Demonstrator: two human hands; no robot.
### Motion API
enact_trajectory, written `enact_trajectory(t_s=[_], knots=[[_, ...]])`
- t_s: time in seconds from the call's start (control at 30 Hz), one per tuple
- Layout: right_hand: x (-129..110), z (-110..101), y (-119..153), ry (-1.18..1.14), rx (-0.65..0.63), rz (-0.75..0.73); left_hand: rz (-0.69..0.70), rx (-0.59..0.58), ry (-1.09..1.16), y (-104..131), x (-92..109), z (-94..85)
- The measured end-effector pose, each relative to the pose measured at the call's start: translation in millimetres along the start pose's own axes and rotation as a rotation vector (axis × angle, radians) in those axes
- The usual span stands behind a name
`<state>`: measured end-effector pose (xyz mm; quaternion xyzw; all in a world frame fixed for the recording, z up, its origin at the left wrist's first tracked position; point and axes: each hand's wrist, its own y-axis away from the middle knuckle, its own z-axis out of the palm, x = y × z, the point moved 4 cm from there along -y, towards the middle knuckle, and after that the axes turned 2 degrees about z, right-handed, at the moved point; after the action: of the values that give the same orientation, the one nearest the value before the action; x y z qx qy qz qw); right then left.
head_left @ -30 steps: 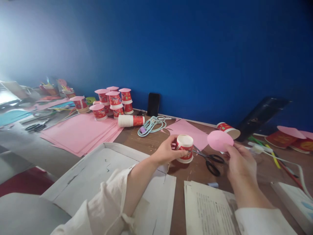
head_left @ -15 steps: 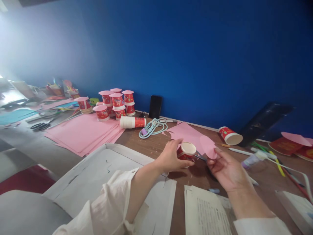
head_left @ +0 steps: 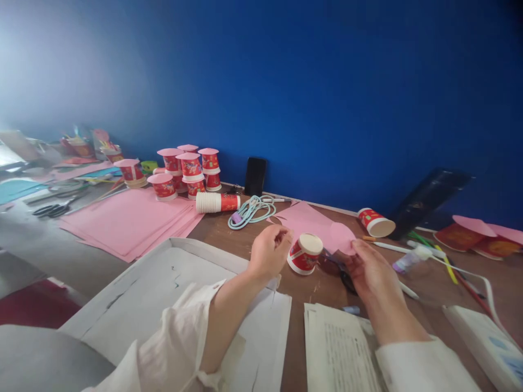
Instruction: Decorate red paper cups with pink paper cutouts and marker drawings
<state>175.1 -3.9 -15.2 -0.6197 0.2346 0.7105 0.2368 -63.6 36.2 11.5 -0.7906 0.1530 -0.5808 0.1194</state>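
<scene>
A red paper cup (head_left: 303, 257) stands upside down on the brown table, its pale base facing up. Just left of it, my left hand (head_left: 270, 249) is curled with fingertips together; whether anything small is between them I cannot make out. My right hand (head_left: 373, 275) pinches a pink paper disc (head_left: 342, 237) to the right of the cup. Behind lies a cut pink sheet (head_left: 306, 218). Dark-handled scissors (head_left: 346, 279) rest partly hidden beside my right hand.
Pink-topped cups (head_left: 190, 166) stand stacked at the back left, behind pink sheets (head_left: 128, 222). Nested cups (head_left: 218, 203), a coiled cable (head_left: 251, 212) and a phone (head_left: 255, 176) lie nearby. A glue stick (head_left: 412, 259) and pens are at right; a white tray (head_left: 196, 252) is at left.
My left hand has let go of the cup and drawn back to the left, its fingers closing together. The cup now stands by itself. My right hand still holds the pink disc.
</scene>
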Motion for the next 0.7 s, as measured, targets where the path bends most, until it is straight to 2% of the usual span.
enact_trajectory(t_s=[0.1,0.2,0.27,0.3,0.33,0.37,0.4,0.43,0.5,0.6,0.7], knots=[[3,-10,-10,0.201,0.022,-0.013,-0.035,0.001,-0.047,-2,-4,0.6],[-12,-26,-15,0.388,0.126,-0.116,-0.055,-0.001,-0.078,-2,-5,-0.1],[-26,-43,-17,0.482,0.283,-0.234,-0.066,0.012,-0.074,-2,-4,-1.5],[-33,-53,-18,0.520,0.393,-0.297,-0.070,0.024,-0.068,-2,-4,-2.4],[-40,-65,-16,0.611,0.559,-0.385,-0.074,0.038,-0.063,-2,-4,-3.2],[-43,-76,-16,0.653,0.710,-0.409,-0.078,0.049,-0.059,-2,-4,-3.7],[-44,-85,-17,0.660,0.775,-0.409,-0.083,0.053,-0.056,-2,-4,-3.7],[-44,-91,-20,0.685,0.801,-0.394,-0.089,0.051,-0.054,-2,-5,-3.2],[-40,-99,-29,0.774,0.766,-0.298,-0.103,0.032,-0.052,-2,-6,-1.5],[-34,-101,-43,0.937,0.703,-0.191,-0.120,0.010,-0.057,-1,-7,0.4],[-29,-100,-54,0.977,0.690,-0.165,-0.129,0.012,-0.068,-2,-8,0.1]])
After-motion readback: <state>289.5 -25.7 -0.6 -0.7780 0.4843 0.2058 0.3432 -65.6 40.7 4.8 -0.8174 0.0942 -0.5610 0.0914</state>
